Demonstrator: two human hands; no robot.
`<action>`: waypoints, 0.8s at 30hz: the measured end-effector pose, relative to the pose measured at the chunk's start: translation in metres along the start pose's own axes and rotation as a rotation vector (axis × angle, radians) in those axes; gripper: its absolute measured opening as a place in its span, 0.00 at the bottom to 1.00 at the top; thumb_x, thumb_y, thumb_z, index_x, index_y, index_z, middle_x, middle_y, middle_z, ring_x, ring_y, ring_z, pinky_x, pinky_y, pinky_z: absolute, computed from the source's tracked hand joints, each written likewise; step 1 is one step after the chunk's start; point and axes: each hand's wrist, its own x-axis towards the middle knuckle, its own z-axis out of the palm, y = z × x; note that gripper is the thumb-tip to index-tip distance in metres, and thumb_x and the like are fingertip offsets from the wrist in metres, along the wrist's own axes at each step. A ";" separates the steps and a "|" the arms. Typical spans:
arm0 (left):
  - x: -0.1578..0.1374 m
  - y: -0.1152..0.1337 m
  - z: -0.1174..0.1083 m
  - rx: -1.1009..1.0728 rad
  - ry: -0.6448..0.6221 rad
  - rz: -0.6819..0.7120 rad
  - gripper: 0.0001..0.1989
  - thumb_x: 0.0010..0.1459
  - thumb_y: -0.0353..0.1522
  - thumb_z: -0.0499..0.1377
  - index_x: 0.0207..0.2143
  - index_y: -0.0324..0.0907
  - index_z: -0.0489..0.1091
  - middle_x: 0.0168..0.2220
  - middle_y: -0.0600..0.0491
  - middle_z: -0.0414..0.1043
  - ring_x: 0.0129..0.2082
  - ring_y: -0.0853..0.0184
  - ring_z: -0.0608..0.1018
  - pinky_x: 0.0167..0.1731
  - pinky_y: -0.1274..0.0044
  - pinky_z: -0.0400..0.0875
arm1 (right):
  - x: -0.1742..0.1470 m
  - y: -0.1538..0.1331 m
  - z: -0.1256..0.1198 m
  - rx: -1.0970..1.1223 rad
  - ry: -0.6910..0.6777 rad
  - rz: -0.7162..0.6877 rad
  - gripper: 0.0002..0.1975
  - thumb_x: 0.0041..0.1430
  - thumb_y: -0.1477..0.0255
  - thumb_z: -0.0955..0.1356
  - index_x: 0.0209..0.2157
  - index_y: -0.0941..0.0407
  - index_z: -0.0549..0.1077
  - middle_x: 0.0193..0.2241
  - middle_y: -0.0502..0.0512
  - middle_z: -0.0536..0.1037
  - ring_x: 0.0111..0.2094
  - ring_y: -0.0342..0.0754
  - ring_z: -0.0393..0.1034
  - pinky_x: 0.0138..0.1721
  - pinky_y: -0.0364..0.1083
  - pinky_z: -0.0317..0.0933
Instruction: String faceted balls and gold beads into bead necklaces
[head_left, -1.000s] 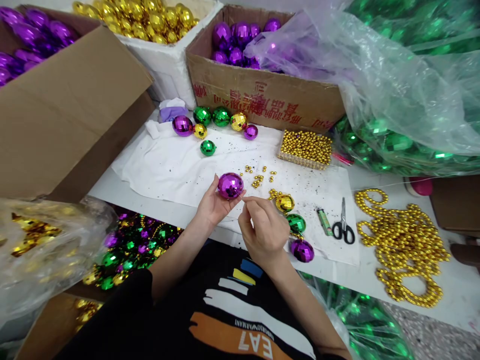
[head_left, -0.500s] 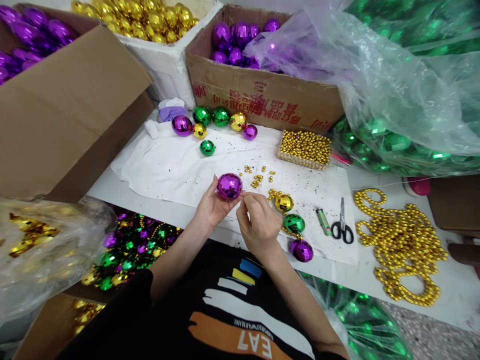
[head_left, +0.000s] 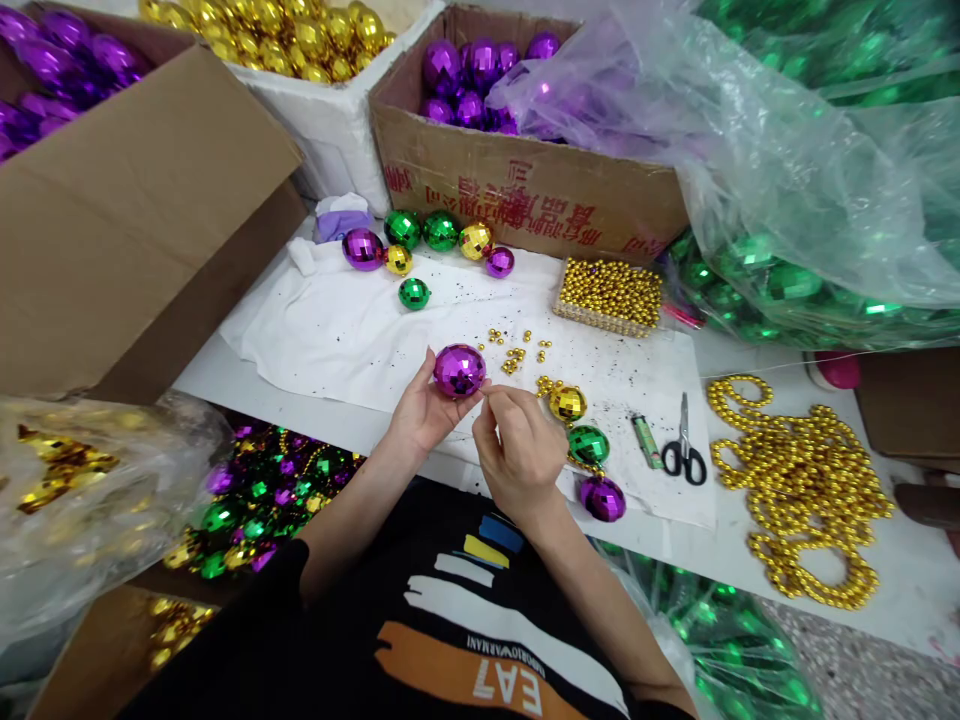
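Note:
A shiny purple faceted ball rests in the fingers of my left hand, above the near part of the white cloth. My right hand is closed in a pinch at the ball's right end; what sits between its fingertips is too small to make out. Just right of that hand lies a strand with a gold ball, a green ball and a purple ball. Loose gold beads are scattered beyond my hands.
Behind the cloth stands a cardboard box of purple balls. A clear tray of gold beads, a green lighter, scissors and heaped gold bead chains lie to the right. Another carton stands at left.
Almost nothing differs. Both hands keep the same hold at the purple ball, and the whole view has shifted very slightly.

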 end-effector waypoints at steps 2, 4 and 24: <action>0.000 0.000 0.000 -0.008 0.000 0.000 0.28 0.67 0.48 0.50 0.54 0.32 0.69 0.39 0.40 0.79 0.42 0.59 0.82 0.45 0.70 0.78 | -0.002 0.000 0.000 -0.002 -0.005 0.002 0.07 0.62 0.81 0.66 0.40 0.57 0.68 0.34 0.56 0.80 0.32 0.42 0.74 0.30 0.40 0.64; 0.000 0.000 0.000 -0.015 -0.003 -0.001 0.28 0.67 0.47 0.50 0.55 0.33 0.69 0.39 0.41 0.79 0.42 0.59 0.82 0.46 0.69 0.78 | -0.003 0.000 0.001 -0.004 -0.010 0.006 0.07 0.62 0.81 0.65 0.40 0.57 0.68 0.35 0.56 0.80 0.32 0.42 0.74 0.30 0.40 0.63; 0.003 -0.001 -0.005 0.013 -0.013 0.002 0.27 0.67 0.48 0.50 0.51 0.34 0.70 0.38 0.41 0.79 0.42 0.58 0.82 0.47 0.68 0.78 | 0.000 0.002 0.002 0.024 0.010 0.043 0.07 0.63 0.81 0.64 0.40 0.57 0.70 0.33 0.56 0.80 0.31 0.42 0.75 0.30 0.40 0.64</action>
